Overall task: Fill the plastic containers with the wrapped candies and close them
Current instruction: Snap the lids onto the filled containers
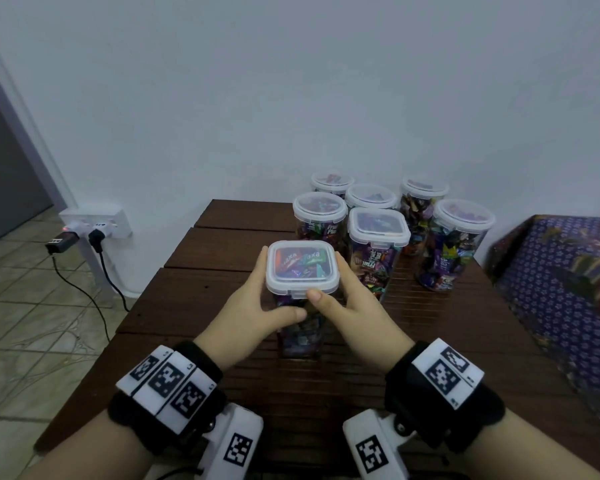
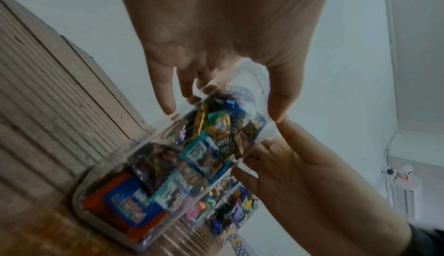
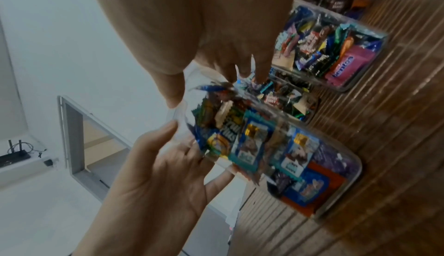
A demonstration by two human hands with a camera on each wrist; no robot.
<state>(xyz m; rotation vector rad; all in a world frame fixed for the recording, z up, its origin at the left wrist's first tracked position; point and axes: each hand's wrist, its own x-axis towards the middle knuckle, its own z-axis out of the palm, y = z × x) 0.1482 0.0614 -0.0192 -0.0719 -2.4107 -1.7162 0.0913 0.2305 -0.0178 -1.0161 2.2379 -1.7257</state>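
A tall square clear container (image 1: pixel 300 341) packed with wrapped candies stands upright at the middle of the wooden table (image 1: pixel 222 244). Its white lid (image 1: pixel 302 268) sits on top. My left hand (image 1: pixel 274 289) grips the container from the left just under the lid, with the thumb across the front. My right hand (image 1: pixel 333 282) grips it from the right, its thumb pressing the lid's front latch. In the left wrist view the left hand (image 2: pixel 216 89) wraps the container (image 2: pixel 168 165). In the right wrist view the right hand (image 3: pixel 216 70) does the same to the container (image 3: pixel 276 146).
Several closed candy-filled containers (image 1: pixel 378 226) stand clustered at the table's back right, close behind the held one. A patterned blue fabric surface (image 1: pixel 568 271) borders the table on the right. A wall socket with plugs and cables (image 1: pixel 94 226) sits low on the left, above the tiled floor.
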